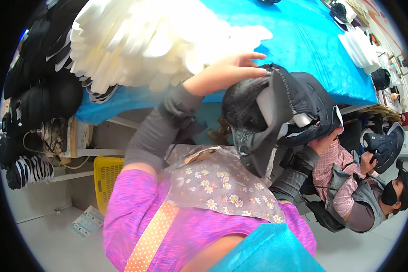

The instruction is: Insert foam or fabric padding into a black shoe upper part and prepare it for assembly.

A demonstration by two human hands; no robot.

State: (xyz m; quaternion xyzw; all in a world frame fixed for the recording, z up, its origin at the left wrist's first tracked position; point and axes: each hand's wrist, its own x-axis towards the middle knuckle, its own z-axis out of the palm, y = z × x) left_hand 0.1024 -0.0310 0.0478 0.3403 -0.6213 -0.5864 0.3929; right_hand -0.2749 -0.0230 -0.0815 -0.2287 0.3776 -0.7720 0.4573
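Observation:
A bulky black padded piece (pixel 303 97) hangs in front of my chest, close to the table edge. It has a curved, stitched flap, a fuzzy dark side and some white patches. Its exact kind I cannot make out. My left hand (pixel 226 72) reaches across to its upper edge with fingers stretched out and apart, fingertips touching it near the stitching. From below on the right, my right hand (pixel 324 143) grips the piece's lower side, partly hidden behind it. Grey sleeves cover both my forearms.
White foam pieces (pixel 136 41) lie in a large heap on the blue-covered table (pixel 299 31). More white pieces (pixel 360 50) stack at the far right. Black items (pixel 54 95) crowd the left, above a yellow basket (pixel 108 181). A co-worker (pixel 362 199) sits at right holding a dark padded piece (pixel 385 147).

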